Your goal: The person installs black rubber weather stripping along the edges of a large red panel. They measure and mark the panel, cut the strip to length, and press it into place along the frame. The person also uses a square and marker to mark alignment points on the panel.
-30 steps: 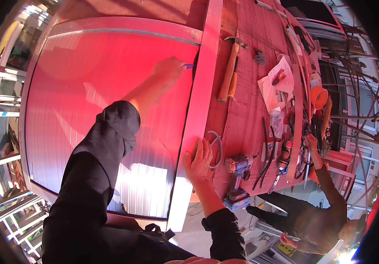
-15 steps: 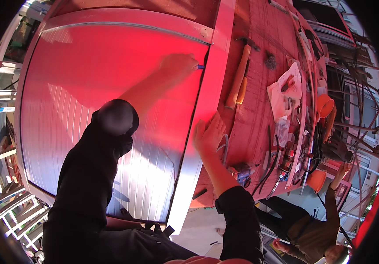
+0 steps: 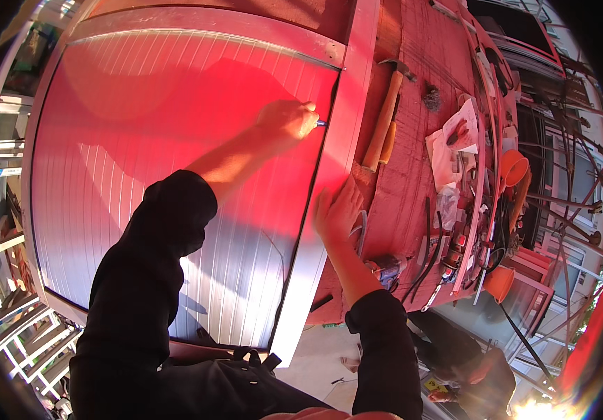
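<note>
A ribbed panel (image 3: 175, 119) sits in a pale metal frame (image 3: 347, 112), with a dark gap along the panel's right edge. My left hand (image 3: 287, 120) is closed around a slim tool with a blue end (image 3: 322, 123). That end points into the gap near the far right corner; my fingers hide the rest, so its kind cannot be told. My right hand (image 3: 340, 210) lies flat on the frame's right bar, fingers stretched away from me, with nothing visible in it.
Right of the frame, a hammer (image 3: 385, 115) lies on the red-lit table (image 3: 406, 189). Beyond are a power drill (image 3: 387, 269), black strips (image 3: 427, 259), paper with pliers (image 3: 461, 133) and orange cups (image 3: 514, 168). Another person (image 3: 473, 364) bends at lower right.
My left hand has moved slightly toward me along the gap with the blue-ended tool. My right hand stays on the bar. The other person has lowered a raised arm and bent down.
</note>
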A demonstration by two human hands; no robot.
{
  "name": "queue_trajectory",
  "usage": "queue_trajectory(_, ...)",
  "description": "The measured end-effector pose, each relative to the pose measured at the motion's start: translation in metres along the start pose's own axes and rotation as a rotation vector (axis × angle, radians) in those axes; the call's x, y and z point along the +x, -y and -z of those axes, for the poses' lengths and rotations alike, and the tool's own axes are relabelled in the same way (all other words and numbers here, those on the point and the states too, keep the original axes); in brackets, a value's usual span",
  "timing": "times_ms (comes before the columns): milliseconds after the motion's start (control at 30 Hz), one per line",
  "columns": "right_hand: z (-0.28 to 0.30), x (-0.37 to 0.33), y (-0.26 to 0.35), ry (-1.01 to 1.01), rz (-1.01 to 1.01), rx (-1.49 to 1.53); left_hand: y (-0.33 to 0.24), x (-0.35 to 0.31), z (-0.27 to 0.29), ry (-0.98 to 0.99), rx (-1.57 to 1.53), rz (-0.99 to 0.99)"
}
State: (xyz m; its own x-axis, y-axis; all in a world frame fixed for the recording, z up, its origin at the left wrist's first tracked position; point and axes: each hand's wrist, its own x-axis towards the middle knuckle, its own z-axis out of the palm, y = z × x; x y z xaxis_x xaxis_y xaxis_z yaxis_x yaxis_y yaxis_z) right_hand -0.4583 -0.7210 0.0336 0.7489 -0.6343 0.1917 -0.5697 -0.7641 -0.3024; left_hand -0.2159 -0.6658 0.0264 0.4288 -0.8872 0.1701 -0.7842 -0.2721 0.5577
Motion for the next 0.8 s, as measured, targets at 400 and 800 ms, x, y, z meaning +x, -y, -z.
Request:
queue_trajectory(400, -0.002, 0.000, -0.006, 0.055, -0.066, 0.031, 0.024, 0.053, -0.005, -0.062, 0.071, 0.078)
queue_trajectory(800, 0.002, -0.001, -0.003, 0.075, -0.066, 0.057, 0.021, 0.073, -0.005, -0.058, 0.122, 0.168)
